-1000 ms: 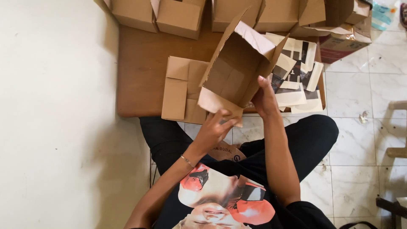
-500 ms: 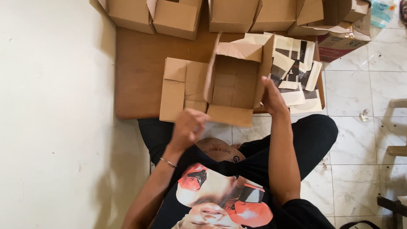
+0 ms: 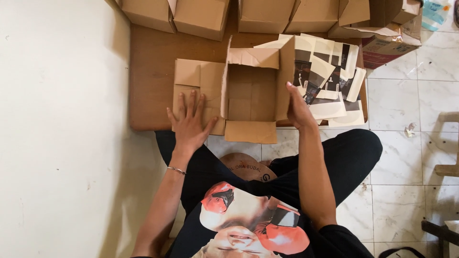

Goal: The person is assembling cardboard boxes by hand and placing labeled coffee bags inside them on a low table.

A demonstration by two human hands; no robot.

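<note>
A low wooden board [image 3: 153, 81] is laid on the tiled floor [image 3: 406, 157], and a row of closed cardboard boxes [image 3: 201, 16] is lined along its far edge. At the middle of the board, an open cardboard box [image 3: 251, 91] is now set upright with its mouth facing up; half a second earlier it was tilted and carried above the board, so the forming stage is judged complete and the box is seated. A flat, unfolded carton [image 3: 198, 81] is lying just left of it, touching its wall. A stack of printed paper sheets [image 3: 330, 76] is spread to the right. The left hand [image 3: 190, 126] has been lowered onto the flat carton, fingers spread, palm pressed down, nothing grasped. The right hand [image 3: 296, 110] is held against the box's right flap, fingers extended, steadying it
</note>
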